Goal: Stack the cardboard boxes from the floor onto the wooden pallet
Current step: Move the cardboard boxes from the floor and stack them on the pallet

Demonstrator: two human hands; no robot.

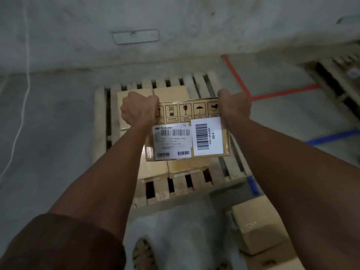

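Note:
I hold a flat cardboard box (187, 131) with white barcode labels and handling symbols in the air above the wooden pallet (202, 84). My left hand (138, 110) grips its far left corner and my right hand (234, 106) grips its far right corner, fingers curled over the far edge. Under it, plain cardboard boxes (171, 92) lie flat on the pallet slats, partly hidden by the held box and my arms.
Two more cardboard boxes (259, 227) sit on the floor at the lower right. Red tape (276, 93) and blue tape (331, 137) mark the concrete floor. A second pallet (339, 78) lies at the far right. My shoe (143, 254) is at the bottom.

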